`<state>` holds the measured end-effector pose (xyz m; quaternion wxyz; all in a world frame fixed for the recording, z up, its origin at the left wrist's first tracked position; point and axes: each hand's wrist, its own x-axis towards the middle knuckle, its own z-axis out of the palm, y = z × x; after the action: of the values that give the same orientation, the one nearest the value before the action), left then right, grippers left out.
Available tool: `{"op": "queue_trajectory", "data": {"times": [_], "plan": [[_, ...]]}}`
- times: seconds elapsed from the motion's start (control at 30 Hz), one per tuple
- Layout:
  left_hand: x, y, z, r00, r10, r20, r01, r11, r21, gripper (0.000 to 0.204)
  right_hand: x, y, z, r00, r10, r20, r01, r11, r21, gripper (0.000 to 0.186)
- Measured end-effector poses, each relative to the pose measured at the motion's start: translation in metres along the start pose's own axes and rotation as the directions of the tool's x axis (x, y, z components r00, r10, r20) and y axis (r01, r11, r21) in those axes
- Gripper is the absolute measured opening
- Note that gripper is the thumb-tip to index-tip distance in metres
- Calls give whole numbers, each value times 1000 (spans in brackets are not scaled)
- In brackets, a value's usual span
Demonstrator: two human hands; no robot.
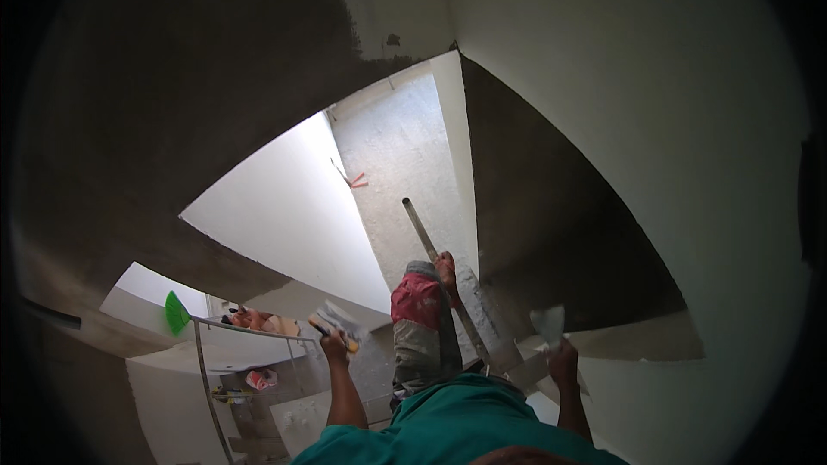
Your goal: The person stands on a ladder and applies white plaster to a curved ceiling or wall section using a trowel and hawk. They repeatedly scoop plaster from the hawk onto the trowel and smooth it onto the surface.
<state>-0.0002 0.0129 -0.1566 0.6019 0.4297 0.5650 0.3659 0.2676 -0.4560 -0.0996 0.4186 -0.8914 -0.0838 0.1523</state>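
I'm seeing both hands closed firmly around handles. The left hand (334, 348) is gripping a wide-bladed tool (345, 322), held out leftward; its outline is blurring. The right hand (562, 363) is holding a pale scraper (549, 325) blade-up on the other side, presumably keeping the edge off the green shirt (465, 418). A bare foot (445, 272) is resting against a long pole (419, 226), probably for balance.
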Motion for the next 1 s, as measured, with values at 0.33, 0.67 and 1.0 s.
{"op": "queue_trajectory", "data": {"times": [0.33, 0.67, 1.0], "plan": [[-158, 148, 146, 726, 540, 425, -424, 839, -342, 32, 40, -215, -16, 870, -404, 284, 366, 914, 178, 56], [-194, 168, 187, 132, 541, 831, -823, 527, -212, 48, 59, -201, -19, 829, -518, 211, 520, 852, 50, 63], [-167, 155, 167, 703, 206, 681, -96, 976, -196, 25, 61, -217, -14, 813, -574, -102, 580, 813, 48, 61]]}}
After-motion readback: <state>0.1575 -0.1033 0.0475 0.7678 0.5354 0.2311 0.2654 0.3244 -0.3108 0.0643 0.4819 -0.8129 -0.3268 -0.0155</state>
